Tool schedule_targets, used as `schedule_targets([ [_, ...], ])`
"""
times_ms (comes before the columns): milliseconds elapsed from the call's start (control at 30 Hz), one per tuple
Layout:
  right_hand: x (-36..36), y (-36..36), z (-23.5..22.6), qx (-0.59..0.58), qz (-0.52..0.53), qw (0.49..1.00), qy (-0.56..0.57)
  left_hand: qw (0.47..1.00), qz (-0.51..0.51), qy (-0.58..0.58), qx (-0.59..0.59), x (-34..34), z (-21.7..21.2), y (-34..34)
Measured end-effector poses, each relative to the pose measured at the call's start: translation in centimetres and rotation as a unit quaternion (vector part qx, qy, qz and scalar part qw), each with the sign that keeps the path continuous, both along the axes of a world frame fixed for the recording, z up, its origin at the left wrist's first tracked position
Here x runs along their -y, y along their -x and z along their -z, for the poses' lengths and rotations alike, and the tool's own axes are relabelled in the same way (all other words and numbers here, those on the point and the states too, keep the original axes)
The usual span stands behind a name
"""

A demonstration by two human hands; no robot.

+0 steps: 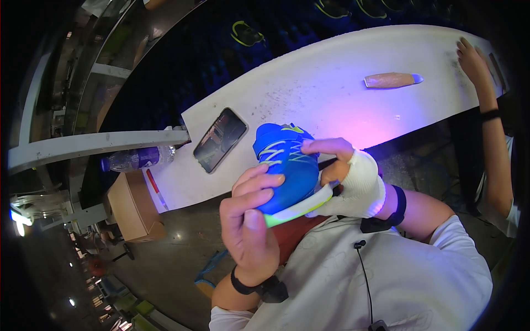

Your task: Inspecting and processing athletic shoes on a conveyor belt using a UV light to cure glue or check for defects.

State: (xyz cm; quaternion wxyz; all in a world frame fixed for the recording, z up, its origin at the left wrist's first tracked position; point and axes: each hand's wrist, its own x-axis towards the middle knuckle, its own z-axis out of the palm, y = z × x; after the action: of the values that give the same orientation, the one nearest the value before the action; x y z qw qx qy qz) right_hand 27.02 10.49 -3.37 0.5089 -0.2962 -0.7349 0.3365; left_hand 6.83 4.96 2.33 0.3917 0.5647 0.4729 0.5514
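I hold a blue sports shoe [288, 165] with pale laces and a white and lime-green sole close to my chest, over the near edge of a white worktable [331, 94]. My left hand [251, 220] grips the shoe's side and sole from below. My right hand [345, 179], wrapped in a white bandage-like cover, holds the shoe's other end, with the fingers curled over the lacing. Violet light falls on the table beside the shoe.
A dark smartphone [220, 139] lies on the table left of the shoe. A tan tool with a blue tip [391, 80] lies further back. Another person's hand [473, 62] rests at the table's right end. A plastic bottle [138, 159], a red pen [155, 187] and a cardboard box [133, 207] are at the left.
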Motion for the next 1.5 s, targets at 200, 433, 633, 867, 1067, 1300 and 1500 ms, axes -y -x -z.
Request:
schedule_targets([
  [200, -1.2, 0.7, 3.2, 0.037, -0.032, 0.995, -0.084, 0.983, 0.067, 0.039, -0.166, -0.6, -2.1, 3.6],
  [433, -2.1, 0.8, 2.4, 0.069, -0.074, 0.985, -0.143, 0.948, 0.105, -0.020, -0.301, 0.1, -0.5, 4.5],
  [633, -1.9, 1.7, 3.5, 0.168, -0.078, 0.981, -0.051, 0.970, 0.099, -0.016, -0.223, 1.0, 1.8, 7.8],
  [867, -1.1, 5.3, 6.5, 0.121, -0.051, 0.984, -0.119, 0.934, 0.052, 0.287, -0.208, 2.1, 1.2, 9.0],
  [1067, -0.1, 5.5, 7.3, 0.144, -0.023, 0.970, -0.196, 0.851, 0.009, 0.323, -0.414, 1.2, 1.9, 6.5],
  [1300, -0.1, 4.2, 8.2, 0.084, 0.001, 0.984, -0.156, 0.892, 0.111, 0.321, -0.297, 0.3, -2.6, 8.4],
  [1500, -0.7, -2.7, -0.6, -0.001, -0.004, 0.999, -0.040, 0.949, 0.109, -0.051, -0.291, -0.6, 0.7, 1.7],
])
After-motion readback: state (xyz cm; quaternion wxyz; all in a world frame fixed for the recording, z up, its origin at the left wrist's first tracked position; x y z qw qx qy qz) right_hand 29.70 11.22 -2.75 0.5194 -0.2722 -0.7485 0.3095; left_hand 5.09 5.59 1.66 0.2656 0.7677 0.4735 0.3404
